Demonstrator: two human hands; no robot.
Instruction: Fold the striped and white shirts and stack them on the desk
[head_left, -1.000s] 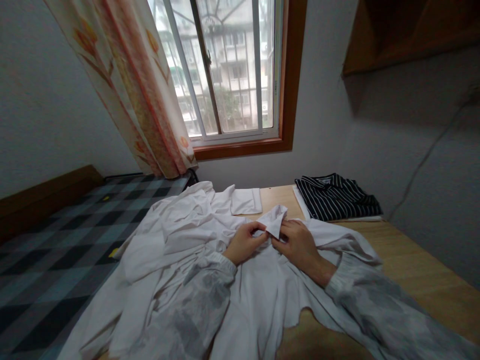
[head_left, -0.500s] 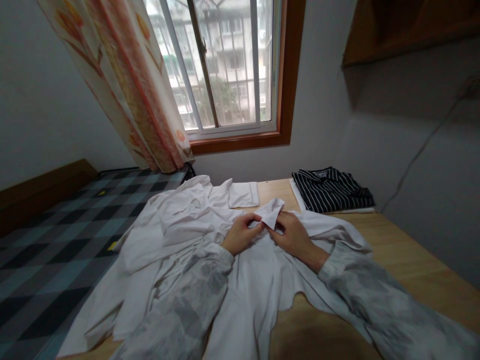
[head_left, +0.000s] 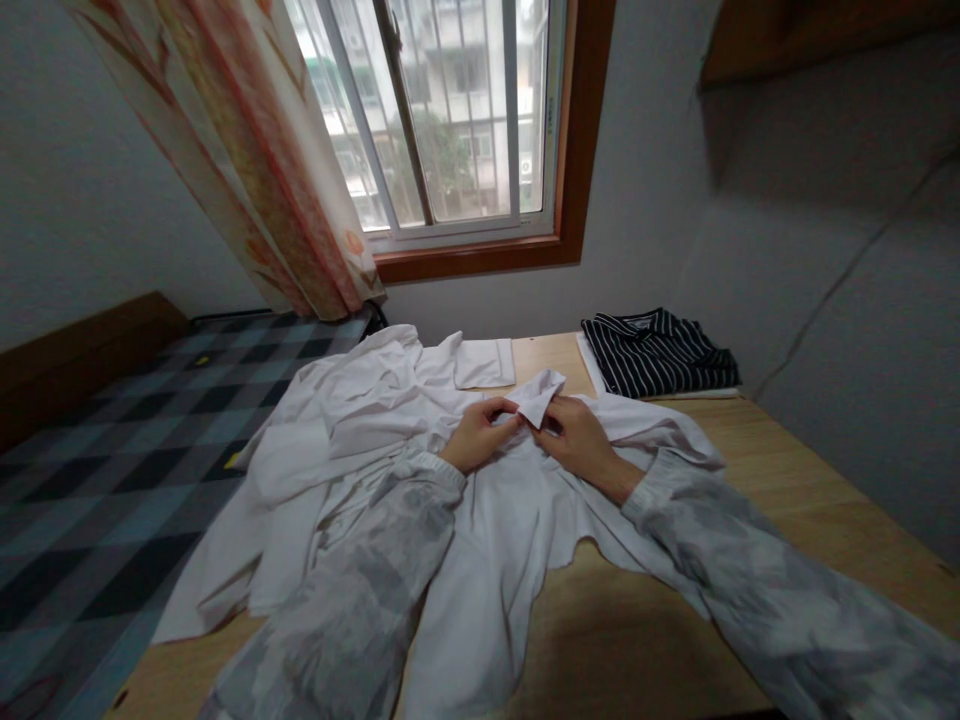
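A white shirt [head_left: 480, 560] lies spread and rumpled over the wooden table, its front part hanging in loose folds toward me. Its pointed collar [head_left: 538, 398] stands up between my two hands. My left hand [head_left: 482, 435] pinches the cloth at the collar's left edge with thumb and fingers. On the other side, my right hand [head_left: 579, 440] has its fingers closed round the collar's right edge, close to the left fingertips. What lies exactly between the fingertips is too small to make out. More white cloth [head_left: 360, 400] is bunched to the left of my hands.
Beyond my right hand, a folded black-and-white striped shirt [head_left: 660, 355] lies on a white folded piece at the back of the wooden table [head_left: 795, 480]. A bed with checked cover [head_left: 112, 480] adjoins on the left. Behind are a window [head_left: 465, 130] and a flowered curtain [head_left: 262, 160].
The view has tipped down a little, so everything sits slightly higher in the picture. Both hands keep their hold on the collar, with hardly any movement.
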